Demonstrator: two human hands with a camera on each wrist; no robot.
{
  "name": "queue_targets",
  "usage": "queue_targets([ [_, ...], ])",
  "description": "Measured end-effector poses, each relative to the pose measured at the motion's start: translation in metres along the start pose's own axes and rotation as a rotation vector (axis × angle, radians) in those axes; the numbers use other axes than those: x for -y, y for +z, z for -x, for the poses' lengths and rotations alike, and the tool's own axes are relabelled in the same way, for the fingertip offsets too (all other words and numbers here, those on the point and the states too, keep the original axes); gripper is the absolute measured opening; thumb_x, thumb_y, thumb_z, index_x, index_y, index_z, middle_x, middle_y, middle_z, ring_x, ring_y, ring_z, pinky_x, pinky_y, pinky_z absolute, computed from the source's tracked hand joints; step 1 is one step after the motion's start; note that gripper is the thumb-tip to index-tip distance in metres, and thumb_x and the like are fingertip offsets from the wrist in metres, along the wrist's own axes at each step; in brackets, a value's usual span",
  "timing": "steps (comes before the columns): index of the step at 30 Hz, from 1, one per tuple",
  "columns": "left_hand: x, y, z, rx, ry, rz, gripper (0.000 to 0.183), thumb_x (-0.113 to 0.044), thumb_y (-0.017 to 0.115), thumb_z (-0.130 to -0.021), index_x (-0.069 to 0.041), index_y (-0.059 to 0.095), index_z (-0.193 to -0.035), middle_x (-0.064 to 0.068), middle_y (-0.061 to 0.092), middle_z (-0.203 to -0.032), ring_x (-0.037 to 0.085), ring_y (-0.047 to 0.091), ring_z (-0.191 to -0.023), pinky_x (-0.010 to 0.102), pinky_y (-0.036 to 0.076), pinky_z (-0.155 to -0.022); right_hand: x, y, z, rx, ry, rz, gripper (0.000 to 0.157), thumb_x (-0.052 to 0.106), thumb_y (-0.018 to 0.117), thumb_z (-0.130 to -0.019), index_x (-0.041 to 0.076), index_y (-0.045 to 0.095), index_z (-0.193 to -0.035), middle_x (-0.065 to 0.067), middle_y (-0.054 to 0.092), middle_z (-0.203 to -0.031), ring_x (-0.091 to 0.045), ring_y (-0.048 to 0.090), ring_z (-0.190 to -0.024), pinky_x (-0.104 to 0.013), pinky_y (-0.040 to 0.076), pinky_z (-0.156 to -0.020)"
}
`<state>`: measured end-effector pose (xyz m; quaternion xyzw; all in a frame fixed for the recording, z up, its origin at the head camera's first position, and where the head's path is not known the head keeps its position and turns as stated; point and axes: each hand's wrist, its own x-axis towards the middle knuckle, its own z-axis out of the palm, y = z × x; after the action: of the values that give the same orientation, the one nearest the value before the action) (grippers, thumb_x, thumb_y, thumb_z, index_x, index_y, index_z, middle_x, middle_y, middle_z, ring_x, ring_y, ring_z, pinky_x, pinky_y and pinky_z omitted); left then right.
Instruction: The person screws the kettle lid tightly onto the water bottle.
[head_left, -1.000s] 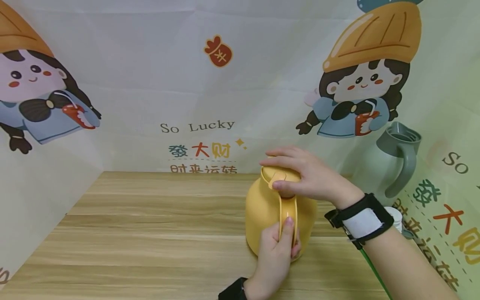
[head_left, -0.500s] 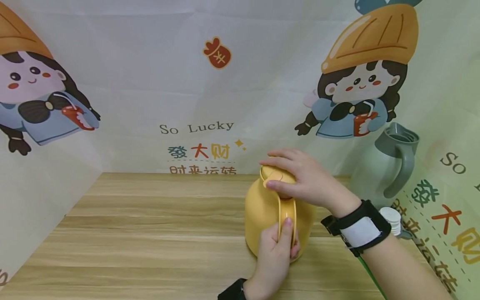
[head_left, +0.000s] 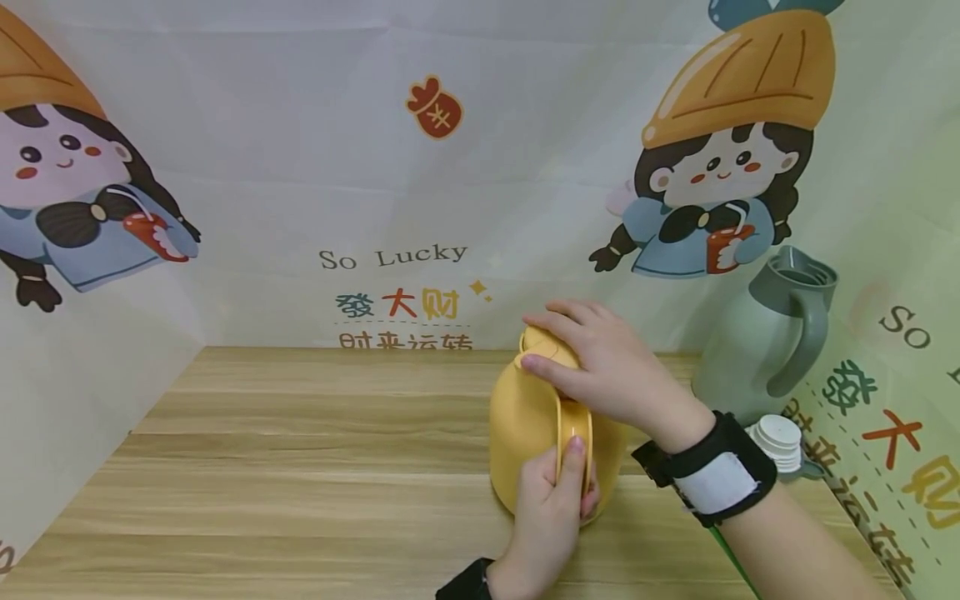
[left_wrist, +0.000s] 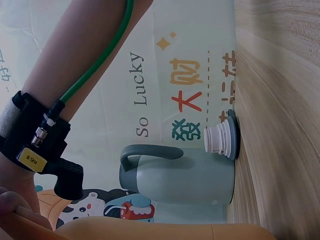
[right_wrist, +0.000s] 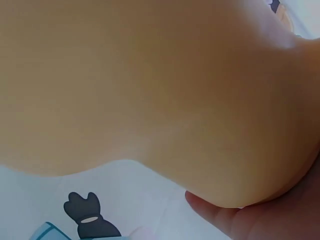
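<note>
A yellow vacuum jug [head_left: 517, 442] stands upright on the wood-grain table, its handle [head_left: 576, 417] facing me. My left hand [head_left: 543, 512] grips that handle, thumb lying along its outer side. On top, my right hand [head_left: 615, 367] holds the jug's yellow lid [head_left: 550, 343], with the thumb on the near side and fingers over the far side. Part of the lid is hidden beneath the palm. Close up in the right wrist view, the jug's yellow surface [right_wrist: 150, 100] fills most of the picture, with a fingertip [right_wrist: 212, 212] curled against its edge.
A grey-green jug [head_left: 750, 342] without a lid stands at the back right, by the patterned wall. In front of it sits a grey lid with a white threaded stopper [head_left: 780, 440], stopper upward. A green cable [left_wrist: 100, 65] runs along the right forearm.
My right hand has turned the lid clockwise as seen from above; the thumb has shifted left and the wrist has come lower and nearer. The left hand keeps its grip on the handle.
</note>
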<state>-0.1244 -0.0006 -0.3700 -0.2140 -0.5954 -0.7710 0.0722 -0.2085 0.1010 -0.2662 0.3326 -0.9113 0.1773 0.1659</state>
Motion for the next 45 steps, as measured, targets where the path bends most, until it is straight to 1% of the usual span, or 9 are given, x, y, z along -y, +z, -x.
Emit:
queue_targets([
  [6, 0.001, 0.000, 0.000, -0.003, 0.002, 0.014, 0.044, -0.010, 0.033, -0.102, 0.005, 0.042, -0.061, 0.017, 0.035, -0.047, 0.009, 0.033, -0.041, 0.019, 0.026, -0.039, 0.002, -0.001, 0.001, 0.017, 0.008, 0.013, 0.055, 0.054, 0.046, -0.091, 0.018, 0.045, -0.133, -0.012, 0.042, -0.133, -0.031, 0.035, -0.122, -0.053, 0.030, -0.097],
  [11, 0.001, 0.001, 0.000, 0.000, 0.005, 0.015, 0.045, -0.011, 0.033, -0.102, 0.005, 0.041, -0.061, 0.018, 0.035, -0.047, 0.009, 0.032, -0.041, 0.018, 0.026, -0.039, 0.000, -0.004, 0.002, 0.046, -0.004, -0.014, 0.056, 0.047, 0.050, -0.091, 0.014, 0.042, -0.136, -0.015, 0.036, -0.138, -0.033, 0.027, -0.127, -0.054, 0.023, -0.101],
  [15, 0.001, 0.001, 0.000, 0.002, 0.002, -0.002, 0.044, -0.009, 0.032, -0.102, 0.005, 0.042, -0.061, 0.018, 0.035, -0.047, 0.009, 0.033, -0.041, 0.018, 0.027, -0.040, 0.000, -0.004, 0.003, 0.054, -0.014, -0.029, 0.052, 0.045, 0.049, -0.092, 0.017, 0.042, -0.136, -0.012, 0.035, -0.140, -0.032, 0.026, -0.129, -0.053, 0.022, -0.102],
  [21, 0.004, 0.000, 0.000, -0.001, 0.019, 0.004, 0.045, -0.013, 0.033, -0.102, 0.003, 0.042, -0.061, 0.014, 0.037, -0.047, 0.009, 0.033, -0.041, 0.019, 0.027, -0.039, 0.004, -0.002, 0.003, 0.040, 0.005, -0.006, 0.049, 0.049, 0.046, -0.093, 0.021, 0.045, -0.134, -0.011, 0.038, -0.137, -0.031, 0.031, -0.126, -0.052, 0.026, -0.100],
  [27, 0.003, 0.001, 0.001, -0.009, 0.046, -0.002, 0.045, -0.017, 0.035, -0.102, 0.001, 0.042, -0.061, 0.013, 0.037, -0.047, 0.011, 0.033, -0.040, 0.021, 0.026, -0.038, 0.013, -0.004, 0.001, 0.056, 0.081, 0.051, 0.051, 0.049, 0.045, -0.094, 0.018, 0.044, -0.134, -0.014, 0.040, -0.134, -0.032, 0.032, -0.124, -0.052, 0.029, -0.098],
  [31, 0.002, 0.001, 0.001, -0.002, 0.032, 0.009, 0.045, -0.017, 0.035, -0.102, 0.001, 0.042, -0.062, 0.012, 0.037, -0.048, 0.011, 0.033, -0.041, 0.021, 0.026, -0.039, 0.021, -0.004, -0.002, 0.083, 0.148, 0.117, 0.052, 0.049, 0.043, -0.094, 0.016, 0.043, -0.134, -0.016, 0.041, -0.133, -0.035, 0.033, -0.122, -0.054, 0.030, -0.097],
  [34, 0.003, 0.001, 0.000, -0.004, 0.022, 0.017, 0.045, -0.016, 0.034, -0.102, 0.002, 0.042, -0.062, 0.013, 0.036, -0.048, 0.012, 0.033, -0.042, 0.020, 0.027, -0.040, 0.027, -0.004, -0.005, 0.098, 0.192, 0.176, 0.053, 0.050, 0.042, -0.095, 0.015, 0.042, -0.135, -0.016, 0.042, -0.130, -0.037, 0.035, -0.119, -0.055, 0.034, -0.092],
  [40, 0.004, 0.000, 0.001, -0.013, -0.001, 0.015, 0.044, -0.013, 0.034, -0.102, 0.004, 0.042, -0.063, 0.018, 0.036, -0.049, 0.012, 0.034, -0.043, 0.018, 0.029, -0.042, 0.036, -0.002, -0.009, 0.106, 0.256, 0.260, 0.053, 0.050, 0.042, -0.095, 0.011, 0.043, -0.131, -0.017, 0.046, -0.118, -0.038, 0.041, -0.105, -0.052, 0.043, -0.078],
  [45, 0.003, 0.000, 0.000, 0.001, -0.018, 0.018, 0.045, -0.016, 0.034, -0.102, 0.004, 0.042, -0.063, 0.018, 0.036, -0.050, 0.011, 0.034, -0.043, 0.018, 0.028, -0.042, 0.041, -0.002, -0.010, 0.098, 0.298, 0.294, 0.051, 0.050, 0.041, -0.095, 0.007, 0.048, -0.122, -0.019, 0.048, -0.107, -0.036, 0.043, -0.091, -0.048, 0.044, -0.071],
])
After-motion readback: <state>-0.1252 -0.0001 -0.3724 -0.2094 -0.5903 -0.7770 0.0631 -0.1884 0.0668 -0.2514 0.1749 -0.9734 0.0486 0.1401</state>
